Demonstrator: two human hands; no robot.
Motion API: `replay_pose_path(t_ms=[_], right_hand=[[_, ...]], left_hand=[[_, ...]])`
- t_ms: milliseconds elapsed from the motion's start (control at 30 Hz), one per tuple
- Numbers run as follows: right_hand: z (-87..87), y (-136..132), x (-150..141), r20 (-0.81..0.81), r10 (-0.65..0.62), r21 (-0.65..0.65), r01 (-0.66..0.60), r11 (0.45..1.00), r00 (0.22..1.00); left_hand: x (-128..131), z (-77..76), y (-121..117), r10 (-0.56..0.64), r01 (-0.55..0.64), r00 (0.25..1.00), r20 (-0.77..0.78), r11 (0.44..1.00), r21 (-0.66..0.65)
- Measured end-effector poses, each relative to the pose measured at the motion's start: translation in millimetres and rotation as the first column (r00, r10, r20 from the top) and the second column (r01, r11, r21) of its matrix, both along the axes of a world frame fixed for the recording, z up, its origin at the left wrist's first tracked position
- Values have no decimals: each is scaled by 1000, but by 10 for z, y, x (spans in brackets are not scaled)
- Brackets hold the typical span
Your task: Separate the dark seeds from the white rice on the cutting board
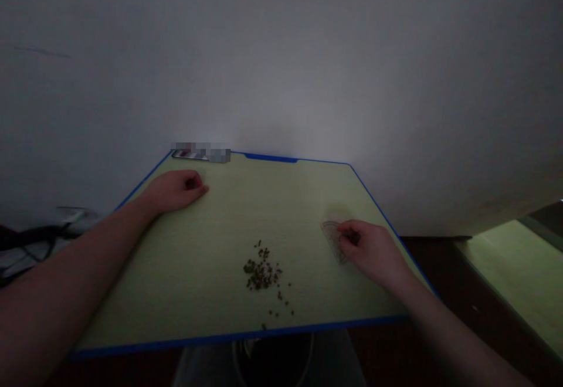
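Note:
My right hand (367, 249) pinches a clear, curved plastic piece that looks like a protractor (333, 240), low over the right side of the pale table top (272, 199). Its straight side is partly hidden behind my fingers. Left of it, near the front edge, lies a loose pile of small dark seeds or beans (260, 274), with several strays scattered toward me. My left hand (178, 190) rests on the far left of the table, fingers curled in a loose fist with nothing visible in it.
A phone (200, 155), partly blurred out, lies at the back left edge. The table has a blue rim (237, 336) and stands against a white wall (281, 53). Below the front edge is a dark round bin (275, 360). Cables (39, 240) lie at left.

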State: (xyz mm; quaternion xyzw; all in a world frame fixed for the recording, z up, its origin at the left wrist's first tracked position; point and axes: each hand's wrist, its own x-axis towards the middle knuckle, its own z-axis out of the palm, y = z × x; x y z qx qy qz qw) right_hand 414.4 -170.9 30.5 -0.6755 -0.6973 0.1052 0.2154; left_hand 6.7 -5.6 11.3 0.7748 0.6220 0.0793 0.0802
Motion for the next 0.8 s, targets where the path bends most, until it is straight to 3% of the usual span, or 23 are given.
replay_pose_path(t_ms=[500, 800], right_hand=[[30, 8, -28, -19, 37, -58, -38, 998, 999], [-32, -43, -136, -126, 96, -90, -108, 990, 987]], left_hand=[[22, 39, -32, 3, -3, 1000, 22, 1000, -2], [-26, -47, 33, -11, 11, 1000, 4, 1000, 16]])
